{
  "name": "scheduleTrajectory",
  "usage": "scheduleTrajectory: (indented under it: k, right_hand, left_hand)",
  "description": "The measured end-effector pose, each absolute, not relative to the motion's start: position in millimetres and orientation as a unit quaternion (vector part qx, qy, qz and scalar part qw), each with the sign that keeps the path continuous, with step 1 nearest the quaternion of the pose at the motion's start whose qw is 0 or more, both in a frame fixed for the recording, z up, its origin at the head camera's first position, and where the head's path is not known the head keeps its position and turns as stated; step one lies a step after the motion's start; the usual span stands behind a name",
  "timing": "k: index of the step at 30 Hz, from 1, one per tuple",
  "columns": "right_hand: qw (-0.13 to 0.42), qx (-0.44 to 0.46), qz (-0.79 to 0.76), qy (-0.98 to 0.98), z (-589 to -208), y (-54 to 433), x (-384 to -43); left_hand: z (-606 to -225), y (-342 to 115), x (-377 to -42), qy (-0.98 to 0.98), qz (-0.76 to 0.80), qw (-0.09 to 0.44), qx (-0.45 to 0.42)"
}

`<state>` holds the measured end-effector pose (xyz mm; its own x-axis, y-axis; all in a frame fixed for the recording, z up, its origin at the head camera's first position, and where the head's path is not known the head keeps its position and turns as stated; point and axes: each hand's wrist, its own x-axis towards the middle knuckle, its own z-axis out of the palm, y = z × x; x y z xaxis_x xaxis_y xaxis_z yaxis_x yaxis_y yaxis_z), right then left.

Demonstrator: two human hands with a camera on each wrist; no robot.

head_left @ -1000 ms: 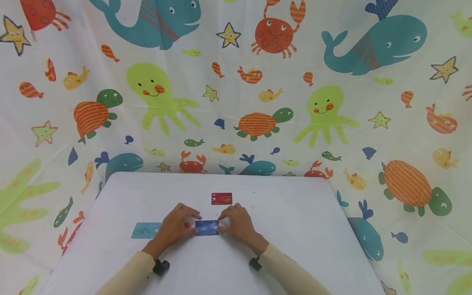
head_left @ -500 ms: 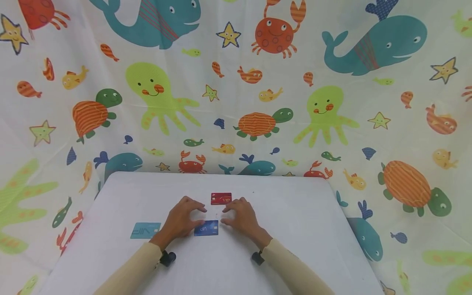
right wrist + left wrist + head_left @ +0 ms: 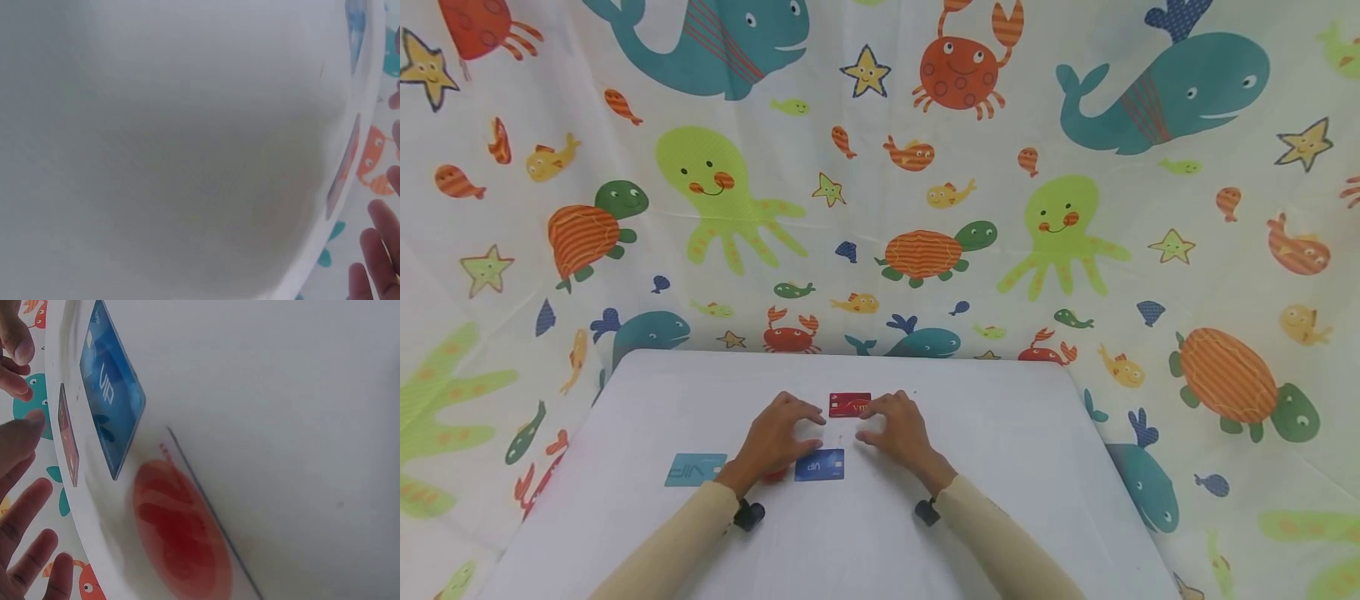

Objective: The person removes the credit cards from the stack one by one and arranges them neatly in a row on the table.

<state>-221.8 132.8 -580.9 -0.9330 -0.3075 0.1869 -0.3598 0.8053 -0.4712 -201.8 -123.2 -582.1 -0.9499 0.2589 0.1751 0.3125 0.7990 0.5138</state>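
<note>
A blue card (image 3: pixel 829 469) with "VIP" lettering, upside down to me, lies flat on the white table. My left hand (image 3: pixel 775 435) hovers over its left end, thumb and fingers spread apart with nothing between them. Farther back lies a red card (image 3: pixel 844 403); the fingers of my right hand (image 3: pixel 901 432) cover its right corner in the head view, whether touching I cannot tell. That hand holds nothing either. Mostly hidden by my left hand is a pale card with a red oval (image 3: pixel 181 531), clear in the left wrist view beside the blue card (image 3: pixel 109 394).
A light-blue card (image 3: pixel 695 471) lies left of my left hand. All the cards rest on one white table (image 3: pixel 1000 467). Behind its far edge hangs a curtain (image 3: pixel 865 200) printed with sea animals. A small dark camera sits on each wrist.
Both hands have let go of the blue card's ends and moved away from me, toward the red card. The cards appear to stay in place.
</note>
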Motion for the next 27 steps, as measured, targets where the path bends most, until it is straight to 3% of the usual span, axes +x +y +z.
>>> scheduleTrajectory:
  k: [27]
  right_hand:
    - [0.042, 0.168, 0.262, -0.95, -581.7, 142.4, -250.5]
  left_hand:
    - [-582.4, -103.3, -235.4, -0.954, -0.26, 0.043, -0.144]
